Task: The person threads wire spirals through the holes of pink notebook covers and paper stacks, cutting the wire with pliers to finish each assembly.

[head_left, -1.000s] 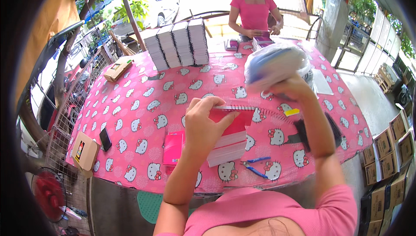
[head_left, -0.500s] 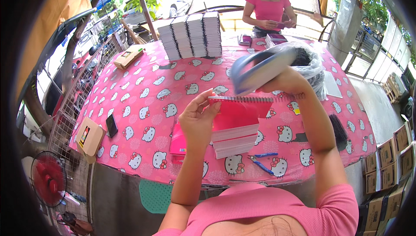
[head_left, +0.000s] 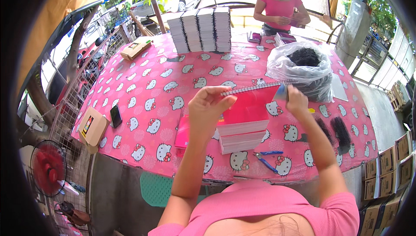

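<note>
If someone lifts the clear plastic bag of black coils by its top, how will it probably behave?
The plastic bag would probably sag and change shape, since its thin film is crumpled and slumps on the table. It looks light for its bulk, being filled with loose black coils. Its open mouth might spill some if it is tipped.

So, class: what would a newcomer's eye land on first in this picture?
The pink cat-print tablecloth fills the view. At its middle, the left hand and right hand hold up a red spiral-bound notebook. A clear bag of black coils sits at right, and stacked notebooks line the far edge.
</note>
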A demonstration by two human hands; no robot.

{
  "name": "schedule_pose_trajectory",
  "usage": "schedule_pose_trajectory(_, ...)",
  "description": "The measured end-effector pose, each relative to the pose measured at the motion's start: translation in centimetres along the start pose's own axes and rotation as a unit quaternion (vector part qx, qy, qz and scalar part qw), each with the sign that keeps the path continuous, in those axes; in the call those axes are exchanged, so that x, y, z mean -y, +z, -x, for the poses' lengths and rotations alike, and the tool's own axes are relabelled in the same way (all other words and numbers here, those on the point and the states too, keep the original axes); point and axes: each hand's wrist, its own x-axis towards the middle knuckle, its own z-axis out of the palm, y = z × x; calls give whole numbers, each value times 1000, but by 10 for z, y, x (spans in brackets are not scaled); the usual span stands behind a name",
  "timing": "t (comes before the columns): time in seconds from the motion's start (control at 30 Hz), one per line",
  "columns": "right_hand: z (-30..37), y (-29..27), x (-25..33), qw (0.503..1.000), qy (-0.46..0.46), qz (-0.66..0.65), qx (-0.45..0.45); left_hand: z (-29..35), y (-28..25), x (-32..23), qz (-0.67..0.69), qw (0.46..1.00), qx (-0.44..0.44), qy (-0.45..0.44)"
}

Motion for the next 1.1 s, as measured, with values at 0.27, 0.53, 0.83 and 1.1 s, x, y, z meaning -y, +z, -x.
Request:
schedule_pose_trajectory(0.27,136,41,4,996,-83,-19,-29,34,14,-20,-305,847,73,430)
schedule_pose_trajectory(0.53,206,32,39,960,-65,-232,143,50,20,26,-278,907,44,314)
schedule_pose_trajectory(0.83,138,-132,101,930,-213,-283,-98,52,19,21,-315,870,77,371)
schedule_pose_trajectory(1.1,133,-89,90,503,79,-768,389,51,7,17,-327,848,79,410)
